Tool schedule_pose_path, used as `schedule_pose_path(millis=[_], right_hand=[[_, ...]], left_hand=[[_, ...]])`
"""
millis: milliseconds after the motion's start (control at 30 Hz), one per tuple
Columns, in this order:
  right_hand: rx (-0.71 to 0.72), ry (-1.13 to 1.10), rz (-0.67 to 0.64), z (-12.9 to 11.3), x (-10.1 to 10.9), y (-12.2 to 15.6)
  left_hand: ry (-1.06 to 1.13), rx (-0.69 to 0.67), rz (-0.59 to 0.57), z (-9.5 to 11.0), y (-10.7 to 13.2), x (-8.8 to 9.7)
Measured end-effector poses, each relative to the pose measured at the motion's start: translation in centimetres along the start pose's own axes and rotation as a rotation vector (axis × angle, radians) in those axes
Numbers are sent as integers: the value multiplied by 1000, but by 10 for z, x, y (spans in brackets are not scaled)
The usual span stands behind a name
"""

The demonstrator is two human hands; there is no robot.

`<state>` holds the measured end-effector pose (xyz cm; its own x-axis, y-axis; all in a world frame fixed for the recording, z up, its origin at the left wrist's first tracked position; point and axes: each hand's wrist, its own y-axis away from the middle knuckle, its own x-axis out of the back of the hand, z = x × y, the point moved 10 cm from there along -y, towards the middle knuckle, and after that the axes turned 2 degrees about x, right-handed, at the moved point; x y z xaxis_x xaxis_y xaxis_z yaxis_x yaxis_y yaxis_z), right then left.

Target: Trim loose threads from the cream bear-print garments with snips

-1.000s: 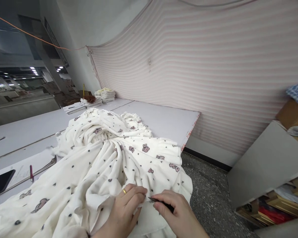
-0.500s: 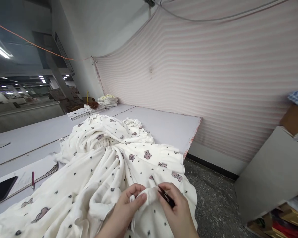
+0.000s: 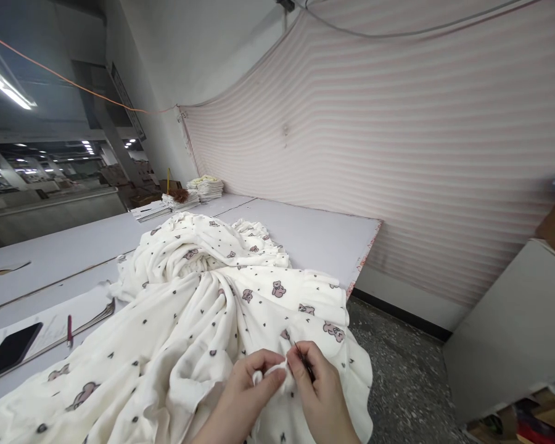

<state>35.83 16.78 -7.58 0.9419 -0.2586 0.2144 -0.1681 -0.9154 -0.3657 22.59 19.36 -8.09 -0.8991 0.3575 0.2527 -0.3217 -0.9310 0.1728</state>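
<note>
Behind your work hangs a broad pink-and-white striped cloth sheet [image 3: 374, 135], slung along the wall. Below it, the pale grey, flat surface [image 3: 314, 231] stretches away in front of you. Your soft white fabric, printed with brownish-pink bears and small dark marks [image 3: 254, 280], lies heaped and gathered across the near part of that surface, its right side draping past the edge. To your right, apart from the surface, stands a plain grey, flat-sided cabinet [image 3: 499, 308]. White printed paper sheets [image 3: 86, 305] lie left of the heap, and a stack of folded white and yellowish cloths [image 3: 206, 188] sits at the far end.

Your left hand [image 3: 250, 385] pinches a bit of the fabric near its front. Your right hand [image 3: 318, 385] is close beside it, curled around small black thread snips [image 3: 308, 364], mostly hidden, tip pointing up; you cannot tell whether the blades are apart. A black, rectangular phone [image 3: 12, 351] rests on the papers, a slim dark-red pen [image 3: 69, 330] just beside it.
</note>
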Motion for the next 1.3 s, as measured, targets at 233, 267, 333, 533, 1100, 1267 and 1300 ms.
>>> schedule_pose_path(millis=[233, 267, 333, 533, 1100, 1267, 1300], right_hand=[[-10, 45, -114, 4, 8, 6], [-29, 49, -121, 5, 8, 6], [-62, 42, -153, 7, 6, 4], [-169, -130, -247, 12, -1, 0], [-213, 142, 387, 108, 113, -36], [-83, -5, 266, 75, 75, -32], [-86, -38, 223, 73, 68, -29]], left_hand=[[89, 7, 81, -2, -2, 4], [68, -11, 65, 0, -3, 1], [11, -43, 50, 3, -4, -1], [-180, -92, -36, 11, -8, -16], [1, -145, -39, 56, -82, -3], [-287, -278, -196, 62, -98, -72], [-312, -280, -197, 59, -101, -76]])
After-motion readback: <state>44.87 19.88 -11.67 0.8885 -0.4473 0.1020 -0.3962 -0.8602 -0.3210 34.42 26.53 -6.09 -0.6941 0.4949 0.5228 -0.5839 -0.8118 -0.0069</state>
